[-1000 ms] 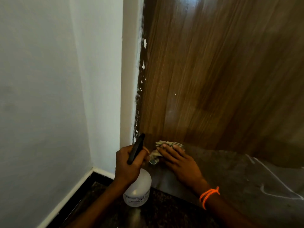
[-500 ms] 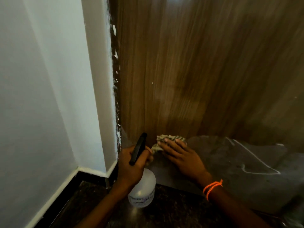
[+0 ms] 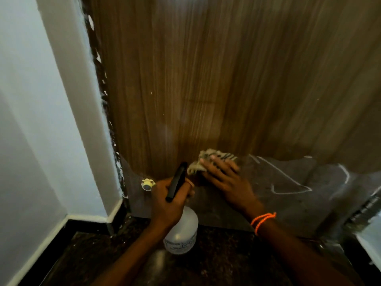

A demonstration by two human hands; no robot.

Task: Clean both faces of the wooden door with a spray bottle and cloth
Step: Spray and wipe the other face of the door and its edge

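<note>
The wooden door point(image 3: 206, 79) fills the view ahead, brown veneer above and a grey worn band along its bottom. My right hand point(image 3: 226, 180) presses a crumpled patterned cloth point(image 3: 208, 156) flat against the door where the veneer meets the grey band. My left hand point(image 3: 169, 201) grips the neck of a translucent white spray bottle point(image 3: 181, 234) with a black trigger, held just left of and below the cloth, close to the door.
A white wall and door jamb point(image 3: 68, 100) stand at the left, with a chipped dark frame edge beside the door. A small yellowish door stopper point(image 3: 147, 183) sticks out low on the door. The floor point(image 3: 206, 265) is dark speckled stone with black skirting.
The view has shifted right and nearer to the door's lower part. My right hand has slid the cloth a little to the right along the bottom. The bottle stays gripped in my left hand.
</note>
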